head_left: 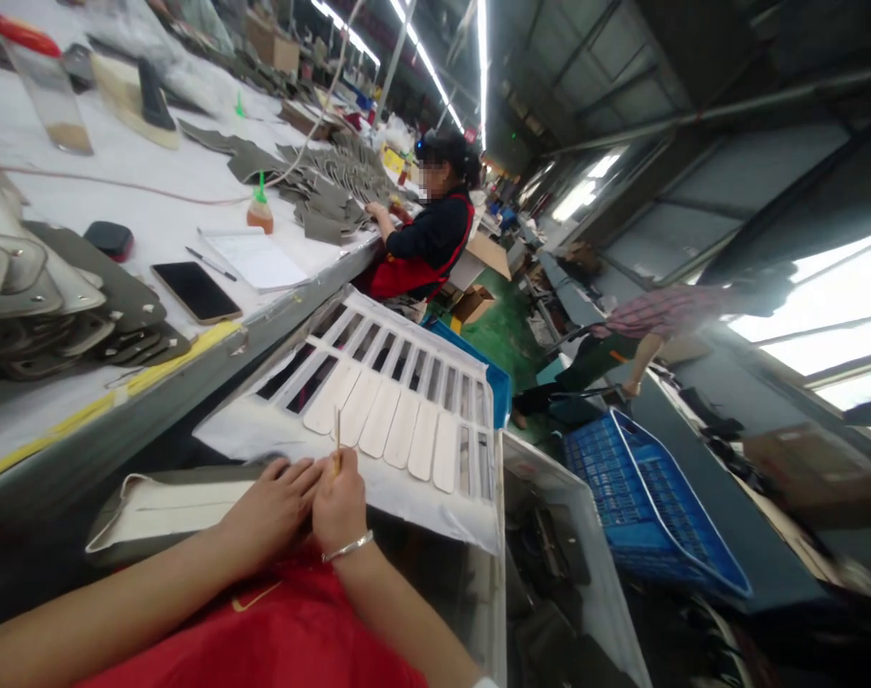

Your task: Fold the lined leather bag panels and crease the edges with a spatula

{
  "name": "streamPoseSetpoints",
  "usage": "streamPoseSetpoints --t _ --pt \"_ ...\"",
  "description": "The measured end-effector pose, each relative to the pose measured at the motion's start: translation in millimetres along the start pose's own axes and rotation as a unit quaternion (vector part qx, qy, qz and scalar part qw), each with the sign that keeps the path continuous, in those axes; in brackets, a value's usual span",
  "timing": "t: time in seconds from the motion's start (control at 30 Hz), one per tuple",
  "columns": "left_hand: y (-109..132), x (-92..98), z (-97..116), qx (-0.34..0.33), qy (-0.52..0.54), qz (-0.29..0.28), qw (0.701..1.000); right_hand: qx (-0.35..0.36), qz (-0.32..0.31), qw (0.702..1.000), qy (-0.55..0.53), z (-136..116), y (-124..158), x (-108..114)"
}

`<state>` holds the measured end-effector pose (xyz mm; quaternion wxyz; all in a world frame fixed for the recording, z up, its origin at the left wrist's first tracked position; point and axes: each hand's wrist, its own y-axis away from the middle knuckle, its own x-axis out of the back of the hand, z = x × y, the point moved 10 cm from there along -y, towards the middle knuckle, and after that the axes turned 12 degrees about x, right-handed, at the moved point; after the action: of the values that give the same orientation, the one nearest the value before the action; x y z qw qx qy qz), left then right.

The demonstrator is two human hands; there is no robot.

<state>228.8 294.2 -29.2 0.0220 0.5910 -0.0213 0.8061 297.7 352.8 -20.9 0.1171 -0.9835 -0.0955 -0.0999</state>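
My right hand (341, 508), with a silver bracelet on the wrist, is closed on a thin wooden stick (337, 438) that points up toward a white slotted rack (399, 382). Several white oval strips (396, 420) lie side by side on that rack. My left hand (270, 511) rests with fingers curled on a flat grey shoe piece with a pale lining (163, 511), touching the right hand. A red apron covers my lap.
On the long white table (156, 215) lie stacks of grey shoe pieces (63, 306), a dark phone (196, 291), a notepad with pen (253, 258) and a small glue bottle (260, 210). A seated person (428, 239) works further along. A blue crate (643, 497) stands at right.
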Motion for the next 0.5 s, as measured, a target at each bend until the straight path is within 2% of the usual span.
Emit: streamPoseSetpoints --t 0.1,0.13,0.23,0.33,0.5 --pt "5.1 1.9 1.1 0.001 -0.002 0.002 1.000 -0.107 0.074 0.977 -0.170 22.2 -7.4 12.0" --pt "6.4 2.0 1.2 0.001 -0.003 0.001 1.000 -0.122 0.098 0.967 -0.200 27.1 -12.7 17.4" --pt "7.9 1.0 1.0 0.004 0.004 -0.003 1.000 -0.111 0.134 0.958 -0.226 31.6 -33.5 28.4" --pt "6.2 -0.4 0.1 0.008 0.012 -0.013 1.000 -0.114 0.131 0.956 -0.238 37.3 -45.5 21.4" --pt "2.1 -1.1 -1.7 0.016 0.018 -0.025 0.999 -0.109 0.110 0.961 -0.230 43.7 -49.3 5.1"
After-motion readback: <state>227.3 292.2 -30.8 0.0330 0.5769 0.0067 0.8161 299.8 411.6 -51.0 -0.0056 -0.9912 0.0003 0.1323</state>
